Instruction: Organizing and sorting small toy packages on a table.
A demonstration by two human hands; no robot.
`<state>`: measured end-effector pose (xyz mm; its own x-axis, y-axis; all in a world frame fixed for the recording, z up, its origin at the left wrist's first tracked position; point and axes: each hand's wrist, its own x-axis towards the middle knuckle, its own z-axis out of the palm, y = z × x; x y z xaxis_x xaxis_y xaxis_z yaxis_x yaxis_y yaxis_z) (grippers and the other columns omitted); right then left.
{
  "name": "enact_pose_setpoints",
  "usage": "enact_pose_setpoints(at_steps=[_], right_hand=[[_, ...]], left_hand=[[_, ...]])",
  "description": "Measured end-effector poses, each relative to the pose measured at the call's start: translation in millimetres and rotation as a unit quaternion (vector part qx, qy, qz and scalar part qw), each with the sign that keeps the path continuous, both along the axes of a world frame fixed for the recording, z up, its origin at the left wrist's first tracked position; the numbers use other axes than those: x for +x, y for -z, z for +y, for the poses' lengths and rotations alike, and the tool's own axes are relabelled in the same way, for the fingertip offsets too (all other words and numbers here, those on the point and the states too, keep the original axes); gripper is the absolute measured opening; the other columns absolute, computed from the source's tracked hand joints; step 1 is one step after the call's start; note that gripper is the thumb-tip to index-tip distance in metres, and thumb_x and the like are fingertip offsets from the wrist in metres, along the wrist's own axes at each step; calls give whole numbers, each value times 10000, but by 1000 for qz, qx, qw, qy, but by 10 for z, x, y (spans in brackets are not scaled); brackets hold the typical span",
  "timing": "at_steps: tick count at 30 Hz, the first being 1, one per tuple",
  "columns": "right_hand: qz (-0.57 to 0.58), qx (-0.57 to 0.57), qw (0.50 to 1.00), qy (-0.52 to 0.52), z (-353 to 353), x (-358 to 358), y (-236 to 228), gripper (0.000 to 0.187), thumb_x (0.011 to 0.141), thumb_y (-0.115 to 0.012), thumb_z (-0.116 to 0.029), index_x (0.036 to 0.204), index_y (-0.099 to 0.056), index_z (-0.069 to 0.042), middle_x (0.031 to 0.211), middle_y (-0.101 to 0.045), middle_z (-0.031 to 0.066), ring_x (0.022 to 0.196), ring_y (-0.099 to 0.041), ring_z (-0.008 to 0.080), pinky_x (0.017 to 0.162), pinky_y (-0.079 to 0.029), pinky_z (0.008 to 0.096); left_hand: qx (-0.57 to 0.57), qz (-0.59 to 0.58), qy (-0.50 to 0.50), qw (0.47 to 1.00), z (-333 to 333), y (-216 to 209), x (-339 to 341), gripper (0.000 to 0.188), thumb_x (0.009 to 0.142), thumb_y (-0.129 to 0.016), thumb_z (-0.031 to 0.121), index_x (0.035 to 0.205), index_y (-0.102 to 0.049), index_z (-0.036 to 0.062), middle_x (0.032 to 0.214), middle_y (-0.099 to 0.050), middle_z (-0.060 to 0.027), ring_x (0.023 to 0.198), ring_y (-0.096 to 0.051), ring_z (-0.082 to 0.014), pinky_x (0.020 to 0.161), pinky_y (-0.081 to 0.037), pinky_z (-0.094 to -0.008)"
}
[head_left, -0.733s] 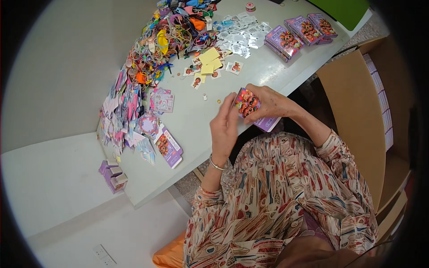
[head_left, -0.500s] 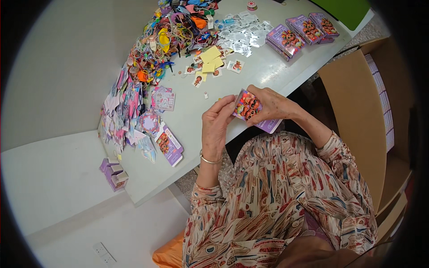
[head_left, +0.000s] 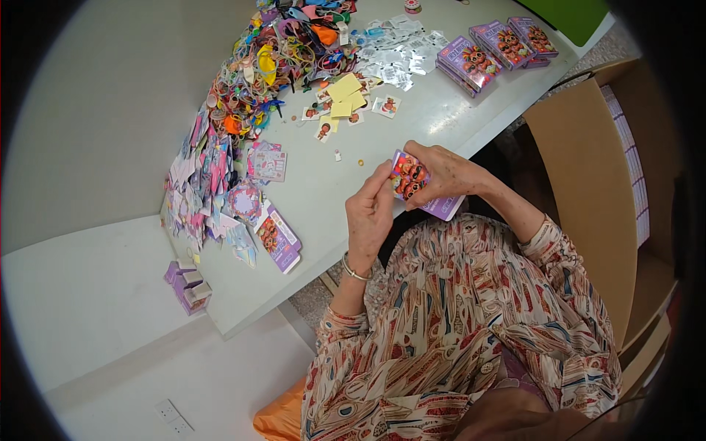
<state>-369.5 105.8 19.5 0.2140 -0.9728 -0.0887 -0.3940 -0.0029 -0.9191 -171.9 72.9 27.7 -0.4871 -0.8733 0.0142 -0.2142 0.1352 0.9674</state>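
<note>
Purple box (head_left: 409, 176), cartoony red front. Right hand (head_left: 446, 173) clamped on, left hand (head_left: 370, 211) at edge, can't tell grip. Cluttered pale table (head_left: 316, 202), grey wall (head_left: 110, 132).

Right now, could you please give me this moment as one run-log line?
right hand: holding purple carton | left hand: fingers at carton's left edge | nearby: yellow slips, stacked purple boxes

On the table (head_left: 434, 125), packets (head_left: 401, 59) lie between a trinket heap (head_left: 283, 70) at left and stacked boxes (head_left: 468, 62) at right, with cards (head_left: 387, 106) in front. By the near edge, a box (head_left: 409, 176) is between the left hand (head_left: 369, 213) and right hand (head_left: 448, 174); a carton (head_left: 581, 187) stands farther right.
</note>
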Motion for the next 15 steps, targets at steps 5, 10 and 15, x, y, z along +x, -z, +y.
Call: enact_pose_setpoints(at_steps=[5,10,15], right_hand=[[7,0,1000,-8,-5,14,49,726,588,-830,-378,1051,-431,16,875,-607,230,880,-606,380,777,-478,411],[28,-17,999,-6,41,23,72,718,592,-826,-366,1045,-419,14,848,-604,228,850,-607,388,767,-478,411],[19,-17,1000,-13,7,23,65,724,593,-827,-374,1036,-410,19,845,-600,236,852,-605,394,760,-475,418]], left_hand=[[-24,15,-14,999,99,72,-46,291,915,-559,9,1199,-610,-32,1198,-639,-153,1089,-598,-171,907,-471,-280],[1,42,-24,999,47,45,-83,266,911,-571,8,1169,-619,-38,1136,-660,-129,1015,-617,-165,871,-488,-282],[-20,1,-15,1000,18,52,-166,245,914,-595,42,1148,-632,-19,1058,-677,-82,873,-618,-110,769,-501,-267]])
